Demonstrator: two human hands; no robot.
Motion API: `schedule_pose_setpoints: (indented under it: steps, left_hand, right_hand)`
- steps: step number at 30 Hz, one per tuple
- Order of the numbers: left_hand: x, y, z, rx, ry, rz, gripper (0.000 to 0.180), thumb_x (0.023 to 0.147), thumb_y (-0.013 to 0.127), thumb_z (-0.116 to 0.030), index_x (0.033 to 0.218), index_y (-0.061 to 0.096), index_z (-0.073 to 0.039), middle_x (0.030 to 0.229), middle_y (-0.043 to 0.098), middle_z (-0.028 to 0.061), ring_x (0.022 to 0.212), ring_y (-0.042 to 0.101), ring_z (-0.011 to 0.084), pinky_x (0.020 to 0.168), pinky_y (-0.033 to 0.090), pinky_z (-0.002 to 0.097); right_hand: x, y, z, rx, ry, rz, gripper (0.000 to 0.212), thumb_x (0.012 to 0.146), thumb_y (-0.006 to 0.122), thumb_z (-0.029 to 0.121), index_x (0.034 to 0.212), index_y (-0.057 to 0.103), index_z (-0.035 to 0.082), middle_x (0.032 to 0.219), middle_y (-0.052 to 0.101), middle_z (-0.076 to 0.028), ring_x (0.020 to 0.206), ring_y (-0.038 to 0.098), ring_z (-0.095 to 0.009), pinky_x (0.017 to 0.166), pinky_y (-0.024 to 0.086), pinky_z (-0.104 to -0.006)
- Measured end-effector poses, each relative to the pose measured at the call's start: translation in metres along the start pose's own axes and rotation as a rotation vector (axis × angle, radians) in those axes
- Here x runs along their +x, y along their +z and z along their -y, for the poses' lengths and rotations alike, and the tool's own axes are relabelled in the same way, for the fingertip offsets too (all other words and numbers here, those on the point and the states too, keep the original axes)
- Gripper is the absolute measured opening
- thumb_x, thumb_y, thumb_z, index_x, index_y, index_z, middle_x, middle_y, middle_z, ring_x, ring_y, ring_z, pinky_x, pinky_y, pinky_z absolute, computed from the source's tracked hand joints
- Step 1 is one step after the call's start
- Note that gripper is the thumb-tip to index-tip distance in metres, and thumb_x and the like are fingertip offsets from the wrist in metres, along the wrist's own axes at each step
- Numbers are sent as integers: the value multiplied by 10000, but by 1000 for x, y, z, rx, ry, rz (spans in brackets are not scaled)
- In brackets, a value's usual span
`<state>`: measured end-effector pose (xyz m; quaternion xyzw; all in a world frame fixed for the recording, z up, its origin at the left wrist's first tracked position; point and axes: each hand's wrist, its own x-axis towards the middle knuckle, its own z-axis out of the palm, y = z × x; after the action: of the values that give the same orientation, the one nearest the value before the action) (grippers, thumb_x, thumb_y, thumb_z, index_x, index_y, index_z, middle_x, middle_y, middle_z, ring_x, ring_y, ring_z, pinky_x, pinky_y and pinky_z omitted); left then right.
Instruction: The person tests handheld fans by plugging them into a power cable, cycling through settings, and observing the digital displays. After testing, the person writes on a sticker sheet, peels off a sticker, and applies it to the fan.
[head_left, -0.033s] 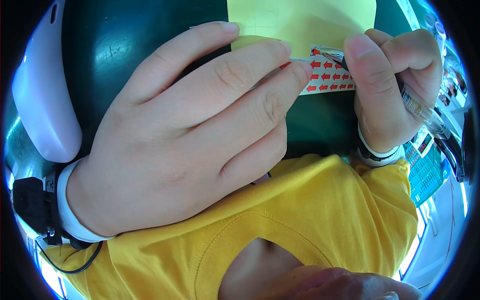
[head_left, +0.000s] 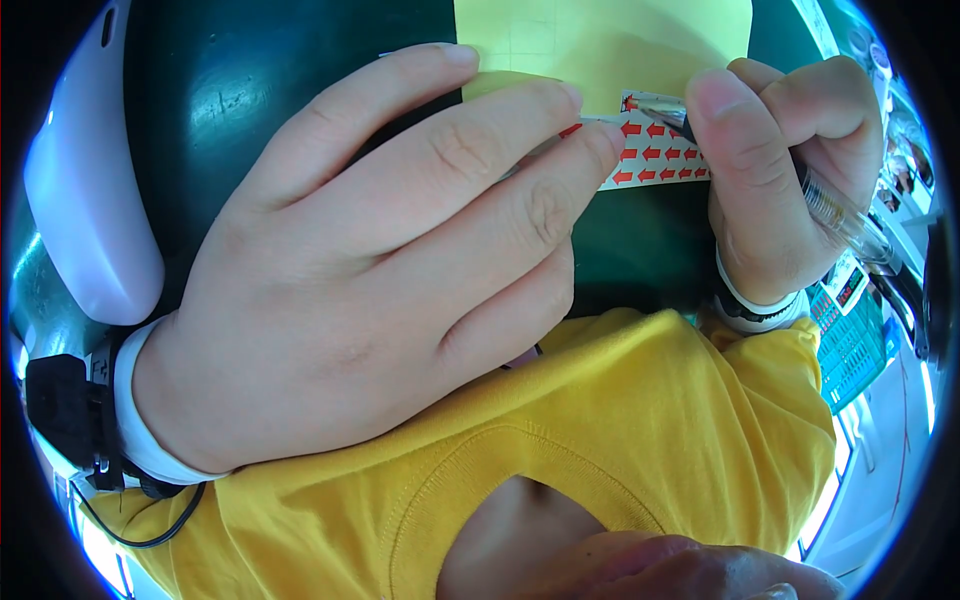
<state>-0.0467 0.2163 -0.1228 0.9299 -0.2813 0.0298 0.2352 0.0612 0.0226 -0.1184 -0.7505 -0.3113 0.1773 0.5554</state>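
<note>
My left hand (head_left: 370,260) lies stretched over the work, its fingers spread. Its fingertips rest on a yellow paper (head_left: 610,45) and at the left part of a white sheet of red arrow stickers (head_left: 660,165). The lowest finger bends under, and that hand's thumb cannot be made out. My right hand (head_left: 775,165) is closed round a clear-barrelled pen (head_left: 840,215). The pen's metal tip meets or hovers just over the top left arrow on the sticker sheet; which, I cannot tell. The sheet overlaps the paper's near edge, and its left part is hidden beneath my left fingers.
A dark green surface (head_left: 640,250) lies under the papers. To the left stands a pale lilac plastic object (head_left: 90,190) with a rounded end. A green basket (head_left: 850,345) shows at the far right. A black band with a box-shaped device (head_left: 65,410) sits on my left wrist.
</note>
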Motion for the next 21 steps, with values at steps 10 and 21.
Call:
schedule_pose_setpoints:
  steps: [10,21]
  left_hand:
    - [1,-3,0,-10,8,31,228,790,541,-119,963,619,7,1189,624,115,1125,564,285,973,428,424]
    - [0,-1,1,-8,12,20,215,794,541,-103,967,613,5,1188,626,114,1126,564,283,975,427,421]
  right_hand:
    - [-1,-1,1,77,45,21,242,838,587,-100,790,408,56,581,452,-22,491,320,-52,487,281,-208]
    - [0,-1,0,4,-4,4,242,833,591,-106,782,416,53,583,465,-28,485,331,-58,484,284,-209]
